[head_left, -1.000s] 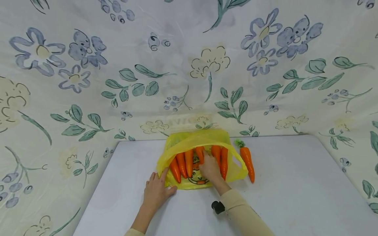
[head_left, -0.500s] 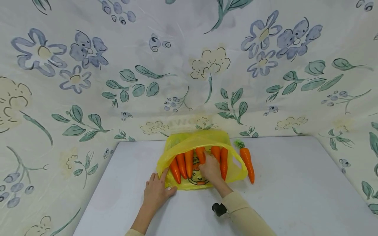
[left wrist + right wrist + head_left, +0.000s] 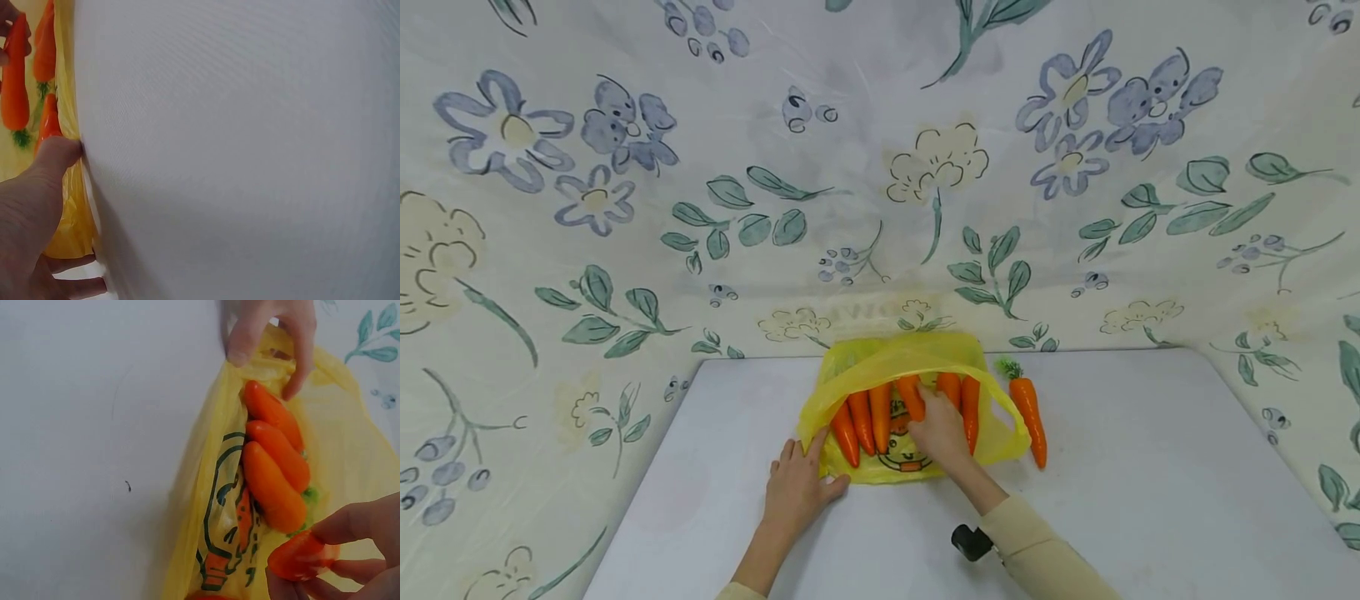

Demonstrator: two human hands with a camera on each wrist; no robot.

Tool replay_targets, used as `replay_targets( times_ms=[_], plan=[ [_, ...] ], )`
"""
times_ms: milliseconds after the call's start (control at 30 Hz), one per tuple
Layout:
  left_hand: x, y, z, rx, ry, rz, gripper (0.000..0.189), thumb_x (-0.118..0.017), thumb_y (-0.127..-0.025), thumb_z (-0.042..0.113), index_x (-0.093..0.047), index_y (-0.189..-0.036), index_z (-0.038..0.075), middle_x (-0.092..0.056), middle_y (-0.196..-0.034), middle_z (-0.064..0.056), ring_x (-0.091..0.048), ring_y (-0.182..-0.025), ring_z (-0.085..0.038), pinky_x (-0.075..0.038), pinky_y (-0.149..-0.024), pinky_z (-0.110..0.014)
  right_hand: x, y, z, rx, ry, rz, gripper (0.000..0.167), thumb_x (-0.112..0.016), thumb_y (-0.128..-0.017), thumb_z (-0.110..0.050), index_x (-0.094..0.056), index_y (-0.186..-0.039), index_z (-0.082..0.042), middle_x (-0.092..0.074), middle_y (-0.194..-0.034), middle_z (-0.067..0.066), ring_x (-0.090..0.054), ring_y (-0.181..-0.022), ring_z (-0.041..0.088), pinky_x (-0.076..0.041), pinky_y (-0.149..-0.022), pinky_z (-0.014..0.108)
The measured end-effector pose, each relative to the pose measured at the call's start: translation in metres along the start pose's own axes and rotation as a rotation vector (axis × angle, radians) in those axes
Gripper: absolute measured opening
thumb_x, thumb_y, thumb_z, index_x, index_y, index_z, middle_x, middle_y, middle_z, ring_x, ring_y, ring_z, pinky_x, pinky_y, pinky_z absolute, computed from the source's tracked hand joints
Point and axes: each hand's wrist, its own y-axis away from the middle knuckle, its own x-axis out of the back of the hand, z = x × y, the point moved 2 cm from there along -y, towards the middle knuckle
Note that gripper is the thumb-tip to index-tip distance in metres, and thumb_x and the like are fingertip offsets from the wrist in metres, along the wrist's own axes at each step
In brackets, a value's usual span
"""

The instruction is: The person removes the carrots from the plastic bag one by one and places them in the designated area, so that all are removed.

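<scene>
A yellow plastic bag [image 3: 917,355] lies on its side with its mouth facing me. My left hand [image 3: 796,490] holds the bag's left front corner, thumb on the lower edge, as the right wrist view also shows. Inside the mouth, my right hand [image 3: 942,432] pinches an orange carrot [image 3: 911,397] between thumb and fingers; its green top shows in the left wrist view. Three carrots [image 3: 272,482] lie side by side left of it in the bag, and two more carrots [image 3: 970,412] lie to its right, partly behind the hand.
One loose carrot [image 3: 1028,417] with a green top lies on the white table [image 3: 1150,467] just right of the bag. Flower-patterned sheeting [image 3: 880,200] rises behind the table and at both sides. A black wrist camera [image 3: 972,542] sits by the right sleeve.
My right hand and forearm have shifted slightly to the right, and the pinched carrot's tip has swung a little right with them. The left hand and the bag have stayed put.
</scene>
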Motion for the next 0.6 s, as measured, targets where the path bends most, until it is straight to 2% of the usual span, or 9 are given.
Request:
replay_targets(
  times_ms=[233, 367, 600],
  plan=[
    [0.000, 0.000, 0.000, 0.003, -0.003, -0.006, 0.081, -0.076, -0.077, 0.047, -0.049, -0.144, 0.011, -0.057, -0.122, -0.029, -0.050, -0.118, -0.044, -0.046, -0.089, -0.065, 0.007, 0.007, -0.003, 0.034, 0.018, -0.041, 0.065, -0.066, -0.078, 0.002, -0.052, -0.141, 0.000, -0.060, -0.119, 0.024, -0.050, -0.076, 0.023, -0.044, -0.064, 0.035],
    [-0.001, 0.000, -0.001, 0.006, -0.003, -0.011, 0.080, -0.075, -0.078, 0.047, -0.049, -0.144, 0.010, -0.056, -0.124, -0.032, -0.050, -0.121, -0.046, -0.044, -0.091, -0.068, 0.010, 0.014, -0.002, 0.052, 0.021, -0.077, 0.065, -0.065, -0.078, 0.003, -0.052, -0.141, 0.000, -0.061, -0.115, 0.024, -0.050, -0.075, 0.023, -0.042, -0.062, 0.033],
    [-0.002, 0.000, -0.001, 0.009, -0.001, -0.016, 0.080, -0.075, -0.078, 0.047, -0.049, -0.144, 0.010, -0.055, -0.126, -0.034, -0.048, -0.124, -0.049, -0.042, -0.093, -0.070, 0.015, 0.026, 0.004, 0.061, 0.016, -0.130, 0.059, -0.067, -0.081, 0.003, -0.054, -0.138, 0.000, -0.060, -0.114, 0.021, -0.051, -0.080, 0.023, -0.045, -0.066, 0.032]
  ],
)
